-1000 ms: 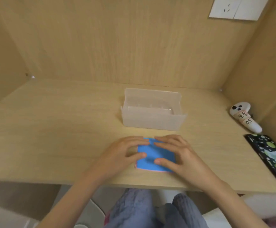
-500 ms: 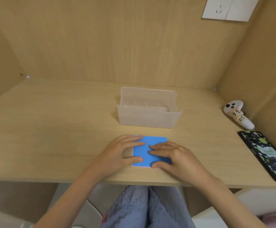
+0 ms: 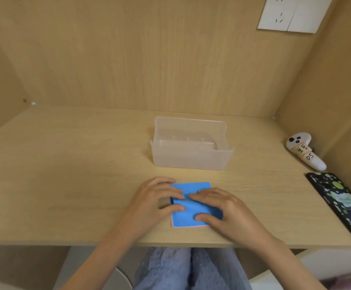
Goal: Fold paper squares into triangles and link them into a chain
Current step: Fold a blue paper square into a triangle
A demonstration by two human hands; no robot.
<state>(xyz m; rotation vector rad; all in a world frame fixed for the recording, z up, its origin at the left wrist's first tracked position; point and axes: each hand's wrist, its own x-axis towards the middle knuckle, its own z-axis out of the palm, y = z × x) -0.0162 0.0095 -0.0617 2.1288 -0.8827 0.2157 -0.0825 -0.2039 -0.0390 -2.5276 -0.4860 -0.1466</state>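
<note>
Fingers of left hand (image 3: 149, 203) and right hand (image 3: 230, 214) press flat on blue square paper (image 3: 193, 215) by tabletop (image 3: 65, 185) near edge; open wood at 9 o'clock.

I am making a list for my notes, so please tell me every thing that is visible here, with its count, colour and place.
paper stack: one, blue on top with a pink edge below, near the desk's front edge
plastic box: one, translucent white, behind the paper stack
controller: one, white with labels, far right
phone: one, black case with green spots, right edge
wall socket: one, white, upper right
desk: one, light wood
trousers: blue-grey, below the desk
left hand: rests on the stack's left side
right hand: rests on its right side
</note>
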